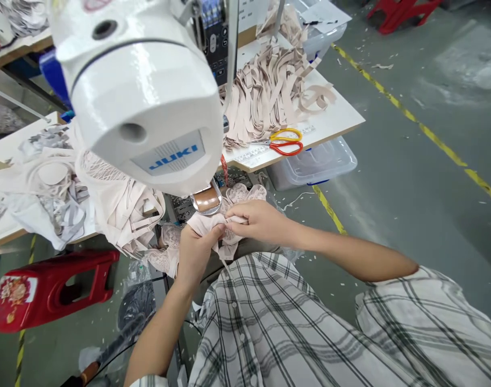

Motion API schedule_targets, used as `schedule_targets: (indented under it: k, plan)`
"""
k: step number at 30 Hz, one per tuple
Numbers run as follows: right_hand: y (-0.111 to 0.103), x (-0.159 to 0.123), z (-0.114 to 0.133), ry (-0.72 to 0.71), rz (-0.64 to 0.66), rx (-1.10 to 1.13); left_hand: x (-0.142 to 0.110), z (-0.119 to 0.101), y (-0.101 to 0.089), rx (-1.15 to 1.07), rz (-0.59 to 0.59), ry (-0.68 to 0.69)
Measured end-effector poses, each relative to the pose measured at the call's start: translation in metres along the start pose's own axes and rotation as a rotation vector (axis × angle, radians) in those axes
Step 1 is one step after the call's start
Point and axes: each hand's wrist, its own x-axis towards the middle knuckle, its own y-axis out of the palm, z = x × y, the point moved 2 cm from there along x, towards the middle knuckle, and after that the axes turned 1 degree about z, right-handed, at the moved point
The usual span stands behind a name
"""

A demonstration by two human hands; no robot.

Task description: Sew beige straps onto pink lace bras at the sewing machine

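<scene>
Both hands hold a pale pink lace bra point(207, 222) just below the head of a white sewing machine point(148, 107). My left hand point(194, 250) pinches the fabric from the left, thumb on top. From the right, my right hand point(257, 219) grips a folded edge between thumb and fingers. Lace parts point(243, 194) spread behind the right hand, and more lace hangs left of the left hand. A clear guard with a brown patch point(207, 200) sits right above the fabric. The machine head hides the needle area.
Beige fabric strips point(265, 91) and scissors point(285, 142) with yellow and red handles lie on the right table. Bras point(120, 209) are heaped on the left table. A red stool point(55, 290) stands lower left; a clear plastic bin point(318, 161) sits below the right table.
</scene>
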Motion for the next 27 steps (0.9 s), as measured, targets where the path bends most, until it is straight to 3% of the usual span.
schedule_targets:
  k: [3,7,11,13,15,18,22,27]
  plan:
    - [-0.008,0.007,0.004,0.057,0.130,0.142,-0.008,0.012,-0.017,0.051,0.029,0.045]
    - [-0.025,0.023,0.015,0.134,0.283,0.366,-0.019,0.041,-0.031,-0.198,-0.047,0.225]
    - [-0.035,0.047,0.039,-0.001,0.512,0.278,-0.019,0.047,-0.027,-0.087,-0.031,0.191]
    - [-0.040,0.060,0.048,-0.098,0.491,0.040,-0.015,0.036,-0.034,0.007,-0.142,0.294]
    - [-0.044,0.071,0.051,-0.145,0.379,-0.238,-0.010,0.023,-0.045,0.123,-0.218,0.496]
    - [-0.044,0.081,0.049,-0.133,0.284,-0.482,0.003,0.007,-0.057,0.517,-0.081,0.773]
    - [-0.041,0.082,0.045,-0.125,0.277,-0.537,0.027,0.007,-0.064,1.019,0.139,0.958]
    - [-0.040,0.080,0.042,-0.120,0.240,-0.521,0.043,0.021,-0.065,1.055,0.098,1.086]
